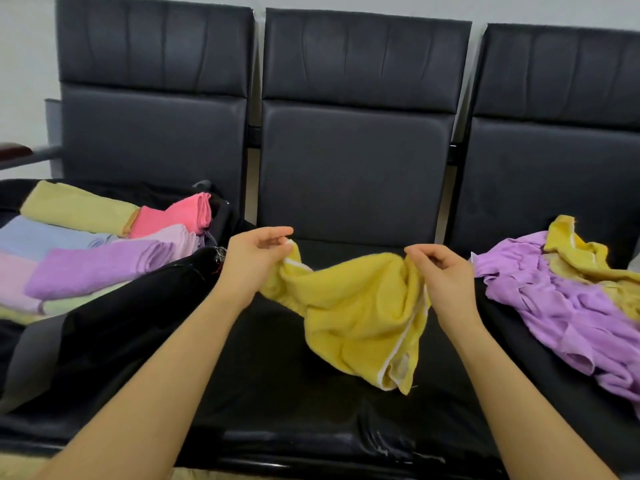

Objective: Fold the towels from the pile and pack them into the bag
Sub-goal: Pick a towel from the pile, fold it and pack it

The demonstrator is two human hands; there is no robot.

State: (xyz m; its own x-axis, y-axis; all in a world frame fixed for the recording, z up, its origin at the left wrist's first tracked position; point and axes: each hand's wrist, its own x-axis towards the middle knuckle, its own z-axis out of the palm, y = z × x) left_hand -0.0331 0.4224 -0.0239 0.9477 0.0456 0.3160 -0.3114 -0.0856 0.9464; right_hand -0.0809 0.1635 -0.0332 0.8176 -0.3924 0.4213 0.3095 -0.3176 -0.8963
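Observation:
A crumpled yellow towel [360, 313] with a white hem hangs between my hands above the middle seat. My left hand [252, 259] pinches its left corner. My right hand [441, 275] pinches the bunched right edge. On the right seat lies the pile: a purple towel [561, 306] with another yellow towel [581, 258] on top. On the left seat an open black bag [114, 323] holds several folded towels, among them a purple one [93, 268], a pink one [176, 213] and an olive-yellow one [76, 206].
Three black padded seats stand in a row against a pale wall; the middle seat cushion [277, 375] lies under the hanging towel. A dark red armrest [14, 150] sticks out at the far left.

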